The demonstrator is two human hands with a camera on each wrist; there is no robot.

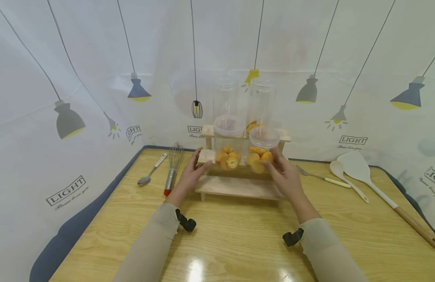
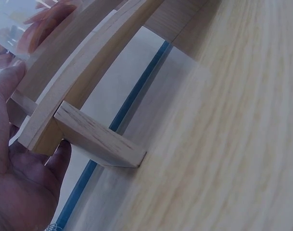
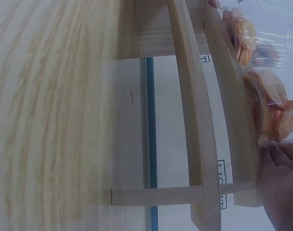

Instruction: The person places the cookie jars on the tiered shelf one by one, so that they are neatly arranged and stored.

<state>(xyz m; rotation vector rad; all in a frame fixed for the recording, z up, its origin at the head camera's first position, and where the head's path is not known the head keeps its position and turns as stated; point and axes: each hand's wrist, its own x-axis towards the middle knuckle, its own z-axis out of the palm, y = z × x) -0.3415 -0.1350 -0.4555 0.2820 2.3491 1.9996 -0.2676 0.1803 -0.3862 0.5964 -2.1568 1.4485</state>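
Note:
A stepped wooden rack (image 1: 238, 187) stands on the table with clear lidded jars on its upper levels. My left hand (image 1: 192, 172) grips the left end of the middle shelf, its thumb on the wood in the left wrist view. The fingers of my right hand (image 1: 287, 176) are curled round the front right jar (image 1: 264, 139), which holds orange-yellow pieces. Beside it is the front left jar (image 1: 229, 129) with similar pieces. Two taller jars, the back left jar (image 1: 225, 96) and the back right jar (image 1: 264, 98), stand behind on the top shelf. Orange pieces also show in the right wrist view.
Left of the rack lie a spoon (image 1: 145, 179) and a whisk (image 1: 171, 172). To the right lie a fork (image 1: 333, 181), a small white spoon (image 1: 338, 169) and a white turner (image 1: 354, 166) with a wooden handle. A printed curtain (image 1: 161, 98) hangs behind the table.

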